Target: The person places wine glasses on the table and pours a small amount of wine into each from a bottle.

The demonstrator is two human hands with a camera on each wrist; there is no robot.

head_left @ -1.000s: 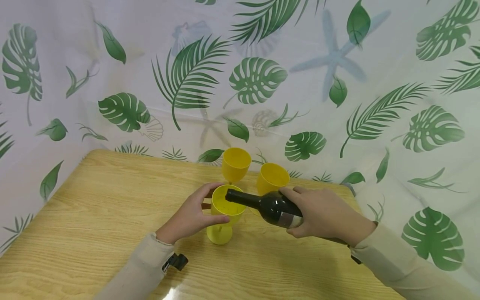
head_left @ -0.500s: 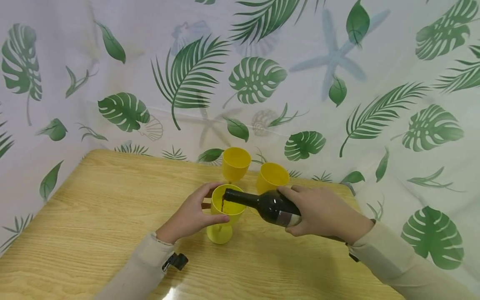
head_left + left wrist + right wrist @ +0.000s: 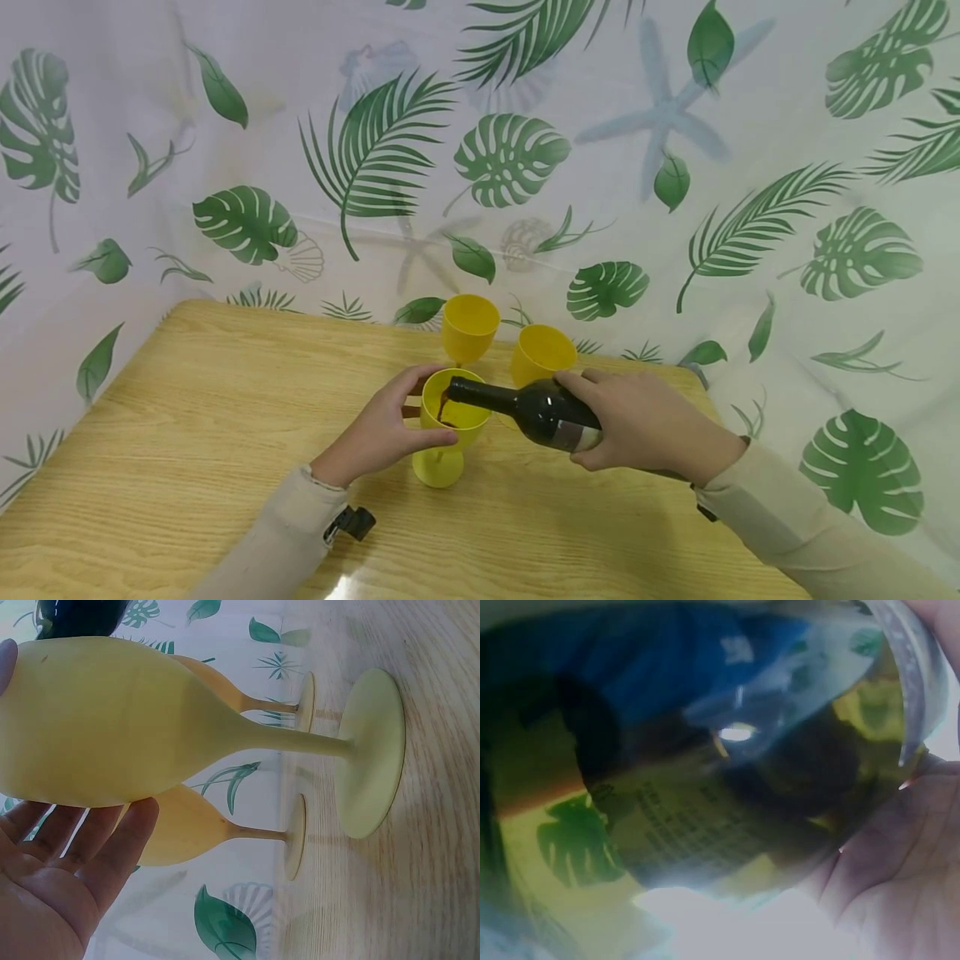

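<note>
A yellow goblet stands on the wooden table. My left hand grips its bowl, thumb in front and fingers behind. My right hand grips a dark wine bottle tilted on its side, its mouth over the goblet's rim. Dark red liquid runs from the mouth into the goblet. In the right wrist view the bottle fills the frame, with my palm at the right. Two more yellow goblets stand just behind.
A white curtain with green leaf prints hangs close behind and to both sides of the table. The table's far right corner lies just past my right hand. Bare wood stretches to the left and front.
The bottle has tipped slightly further. A second ago nothing flowed; now dark red liquid pours into the held goblet. Both hands have stayed in place.
</note>
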